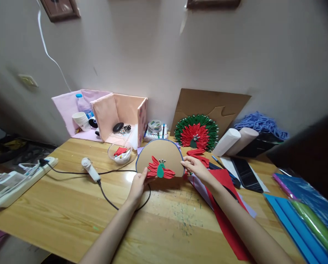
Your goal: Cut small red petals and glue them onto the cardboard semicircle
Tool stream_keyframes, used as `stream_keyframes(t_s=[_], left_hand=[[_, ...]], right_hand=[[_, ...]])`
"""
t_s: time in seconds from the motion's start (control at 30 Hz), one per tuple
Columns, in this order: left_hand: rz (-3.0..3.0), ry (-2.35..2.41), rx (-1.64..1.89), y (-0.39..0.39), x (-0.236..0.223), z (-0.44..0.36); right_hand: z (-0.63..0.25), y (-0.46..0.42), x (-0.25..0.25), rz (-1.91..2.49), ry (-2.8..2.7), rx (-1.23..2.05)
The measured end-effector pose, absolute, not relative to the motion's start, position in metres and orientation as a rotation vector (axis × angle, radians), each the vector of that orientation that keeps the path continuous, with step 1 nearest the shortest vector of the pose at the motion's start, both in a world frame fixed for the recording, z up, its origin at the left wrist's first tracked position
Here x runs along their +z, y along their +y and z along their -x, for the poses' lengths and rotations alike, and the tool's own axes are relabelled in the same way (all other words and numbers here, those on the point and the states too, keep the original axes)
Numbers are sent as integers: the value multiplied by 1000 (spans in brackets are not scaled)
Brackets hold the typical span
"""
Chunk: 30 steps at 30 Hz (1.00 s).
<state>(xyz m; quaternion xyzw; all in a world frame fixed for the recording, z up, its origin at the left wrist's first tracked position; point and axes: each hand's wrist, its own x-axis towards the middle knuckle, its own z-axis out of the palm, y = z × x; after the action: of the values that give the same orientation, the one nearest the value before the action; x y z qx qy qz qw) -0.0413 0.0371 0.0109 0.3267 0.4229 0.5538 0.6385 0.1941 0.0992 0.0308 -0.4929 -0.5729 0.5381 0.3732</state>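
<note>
A rounded cardboard piece (153, 152) with a blue-trimmed edge is held upright above the table. Along its lower middle sit folded red strips (168, 173) spread like feathers and a green bird-shaped cutout (160, 170) with small silvery bits on its head. My left hand (138, 186) is closed on the lower left of the cardboard, thumb in front by the red strips. At the right edge, my right hand (197, 168) pinches the same cardboard. Just behind my right hand lie loose red folded strips (198, 154). Under my right forearm is a red sheet (221, 205).
A finished-looking green and red peacock fan (196, 132) leans on brown cardboard (216, 102). A glue gun (90, 170) with a black cord lies left, near a power strip (23, 181). A plastic bowl (120, 157), phone (248, 175) and rolled sheets (293, 223) stand about. Green specks dot the tabletop.
</note>
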Motion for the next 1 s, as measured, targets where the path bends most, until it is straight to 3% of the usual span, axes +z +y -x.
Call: stream_keyframes(t_s=[0.2,0.3,0.53,0.63,1.0], left_hand=[[-756,986,1237,39,6,40],[-729,988,1247,39,3,40],[-726,711,1248,29,-1,36],[-775,606,1236,22,0,34],[-409,759,1222,26,7,31]], right_hand=[[-194,96,27,1234,-1447,1388],[-195,91,27,1199,-1472,1228],[-184,57,31,670,-1961,-112],[-171,42,26,438,-2224,-419],[-158,36,16,383,-2374,-474]])
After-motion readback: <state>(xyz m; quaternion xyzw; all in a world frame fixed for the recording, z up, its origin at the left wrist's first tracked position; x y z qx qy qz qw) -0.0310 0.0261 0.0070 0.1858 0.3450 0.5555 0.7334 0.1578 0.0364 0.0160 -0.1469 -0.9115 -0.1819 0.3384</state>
